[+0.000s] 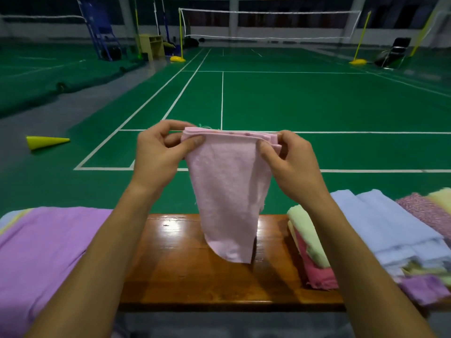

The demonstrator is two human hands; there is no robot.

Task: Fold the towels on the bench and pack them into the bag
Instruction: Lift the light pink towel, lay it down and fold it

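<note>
A pale pink towel [228, 191] hangs in the air above the wooden bench [185, 269], doubled over along its top edge, its lower end just above the wood. My left hand [158, 154] pinches the towel's top left corner between thumb and fingers. My right hand [290, 164] pinches the top right corner the same way. A purple cloth [44, 245] lies spread on the bench's left end. On the right lies a pile of cloths: a yellow-and-red folded one [310, 242], light blue ones [380, 225], and a pink patterned one [424, 213]. No bag is in view.
Beyond the bench stretches a green badminton court with white lines and a net [268, 23]. A yellow cone [46, 141] lies on the floor at the left. A chair [395, 53] stands far right.
</note>
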